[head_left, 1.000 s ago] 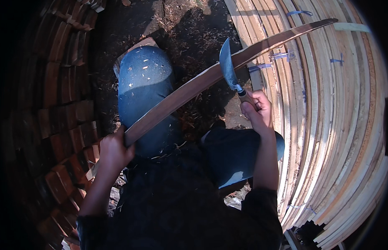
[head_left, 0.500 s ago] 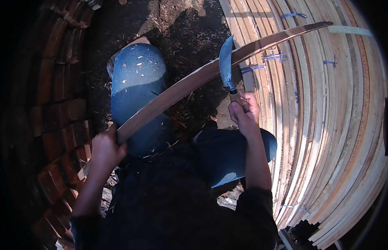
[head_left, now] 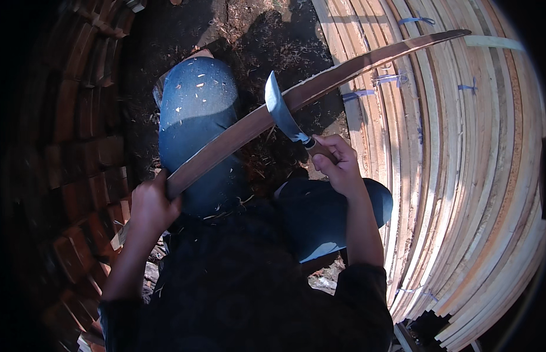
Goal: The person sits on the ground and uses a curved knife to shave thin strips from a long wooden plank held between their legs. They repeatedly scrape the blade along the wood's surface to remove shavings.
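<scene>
A long, brown wooden strip (head_left: pixel 226 141) runs from lower left to upper right, over my bent knee and out above the stacked boards. My left hand (head_left: pixel 153 202) is closed round its near end. In my right hand (head_left: pixel 340 164) is the wooden handle of a knife (head_left: pixel 280 111) with a broad, curved metal blade. The blade lies across the strip near its middle, tip pointing up and left. Whether its edge bites into the wood, I cannot tell.
Long pale boards (head_left: pixel 449 176) tied with blue bands (head_left: pixel 359 94) fill the right side. Stacked reddish-brown wood pieces (head_left: pixel 73 252) stand at the left. Dark ground with shavings (head_left: pixel 267 47) lies ahead. My knee in blue jeans (head_left: pixel 197 105) carries wood flecks.
The knife has slid down and left along the strip, towards my knee, and its blade has tilted further left. My left hand and the strip stay almost where they were.
</scene>
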{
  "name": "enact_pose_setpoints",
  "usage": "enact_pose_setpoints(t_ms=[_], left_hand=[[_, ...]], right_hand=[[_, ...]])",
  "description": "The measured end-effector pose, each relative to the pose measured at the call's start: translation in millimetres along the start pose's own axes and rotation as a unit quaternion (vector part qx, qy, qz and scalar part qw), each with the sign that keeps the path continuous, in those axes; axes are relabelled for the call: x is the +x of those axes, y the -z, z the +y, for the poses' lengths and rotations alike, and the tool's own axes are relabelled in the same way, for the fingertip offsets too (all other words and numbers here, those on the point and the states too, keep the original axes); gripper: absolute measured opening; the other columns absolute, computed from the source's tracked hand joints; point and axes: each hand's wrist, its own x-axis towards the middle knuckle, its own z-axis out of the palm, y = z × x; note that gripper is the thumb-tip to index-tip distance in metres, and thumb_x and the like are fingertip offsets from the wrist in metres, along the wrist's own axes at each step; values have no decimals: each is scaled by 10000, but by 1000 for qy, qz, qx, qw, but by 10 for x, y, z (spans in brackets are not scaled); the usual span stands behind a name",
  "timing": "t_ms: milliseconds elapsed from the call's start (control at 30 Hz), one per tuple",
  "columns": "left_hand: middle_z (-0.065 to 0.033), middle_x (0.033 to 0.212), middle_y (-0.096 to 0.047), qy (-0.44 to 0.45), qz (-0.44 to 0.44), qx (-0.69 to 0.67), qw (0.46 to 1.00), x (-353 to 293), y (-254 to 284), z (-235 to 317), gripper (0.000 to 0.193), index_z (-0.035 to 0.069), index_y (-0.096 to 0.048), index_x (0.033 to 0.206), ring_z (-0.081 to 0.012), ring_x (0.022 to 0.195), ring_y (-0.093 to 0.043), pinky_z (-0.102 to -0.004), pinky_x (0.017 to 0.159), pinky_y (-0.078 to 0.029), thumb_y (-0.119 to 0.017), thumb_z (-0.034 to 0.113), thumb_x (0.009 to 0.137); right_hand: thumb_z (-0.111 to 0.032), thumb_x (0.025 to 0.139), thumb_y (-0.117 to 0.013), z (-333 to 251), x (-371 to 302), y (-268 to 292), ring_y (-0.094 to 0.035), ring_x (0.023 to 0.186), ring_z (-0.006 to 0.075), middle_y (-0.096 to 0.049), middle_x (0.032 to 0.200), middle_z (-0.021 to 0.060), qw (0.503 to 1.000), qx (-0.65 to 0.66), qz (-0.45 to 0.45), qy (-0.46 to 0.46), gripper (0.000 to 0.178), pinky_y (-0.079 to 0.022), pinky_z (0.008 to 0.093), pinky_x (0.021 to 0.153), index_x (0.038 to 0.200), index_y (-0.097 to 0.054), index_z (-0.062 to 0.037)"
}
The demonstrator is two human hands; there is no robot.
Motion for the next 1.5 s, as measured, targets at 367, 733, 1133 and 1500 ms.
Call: enact_pose_setpoints(t_ms=[367,733,1133,1500], left_hand=[[-234,704,-621,1,-8,-18,1000,16,15,-25,327,-26,-588,944,-417,710,-638,-506,662,-510,-656,173,694],[-267,737,-623,-11,8,-9,1000,30,-27,-43,431,-56,-593,1031,-430,730,-635,-512,692,-503,-681,158,668],[-270,763,-635,9,-15,-21,1000,-12,-11,4,439,-57,-598,1057,-427,754,-639,-498,715,-511,-664,152,677],[-252,733,-624,-2,-13,-28,1000,4,-39,-55,388,-40,-597,1009,-423,732,-638,-501,686,-509,-663,162,685]], right_hand=[[-74,929,-619,28,52,126,-530,646,63,-580,788,44,980,154,109,66,309,-433,201,563,1214,-505,-36],[-47,902,-642,-48,-20,-89,-554,712,62,-640,899,50,1000,-16,21,5,338,-444,203,617,1223,-541,-11],[-23,911,-623,-46,42,79,-583,755,80,-640,888,57,997,20,80,13,362,-464,222,666,1256,-514,-27],[-96,945,-599,-25,0,-46,-547,625,66,-612,806,73,996,1,12,85,258,-413,190,526,1190,-538,-39]])
